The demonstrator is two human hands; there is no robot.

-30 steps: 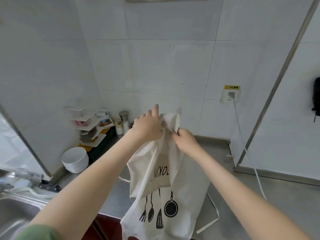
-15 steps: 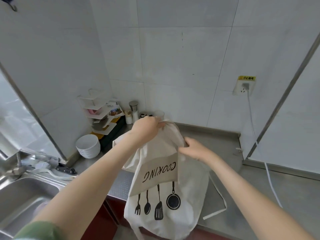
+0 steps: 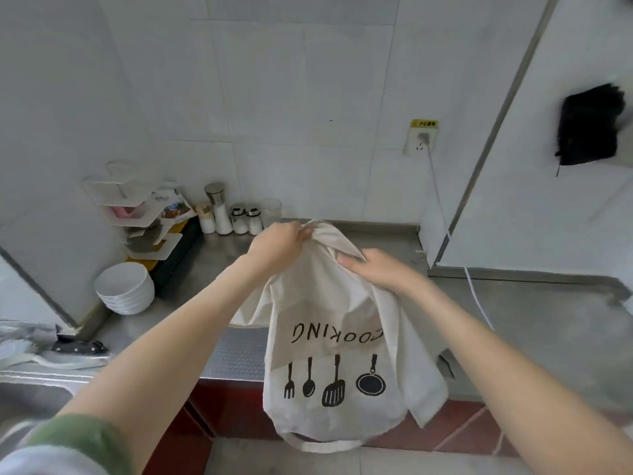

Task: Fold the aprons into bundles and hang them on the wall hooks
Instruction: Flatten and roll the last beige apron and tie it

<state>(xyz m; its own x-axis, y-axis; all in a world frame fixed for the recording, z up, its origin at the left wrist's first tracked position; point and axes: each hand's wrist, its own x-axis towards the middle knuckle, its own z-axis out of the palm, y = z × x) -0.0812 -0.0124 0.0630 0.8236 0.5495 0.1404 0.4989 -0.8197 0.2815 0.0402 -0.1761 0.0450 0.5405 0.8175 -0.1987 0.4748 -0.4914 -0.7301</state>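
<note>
While left grip [image 3: 278, 247], right grip [image 3: 376, 269] pinch apron [image 3: 325, 303] top, cloth hangs before steel counter [image 3: 534, 323]; tiled walls [image 3: 308, 97] behind.

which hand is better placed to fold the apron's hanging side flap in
Likely the right hand: it grips the apron just above that flap; the left hand pinches the top, holding it up.

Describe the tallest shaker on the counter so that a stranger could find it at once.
Follow the steel counter to its back edge, where a row of jars stands against the wall, right of the white rack. The shaker is second from the left. It alone rises above its neighbours, with a shiny metal cap over white contents.
</note>
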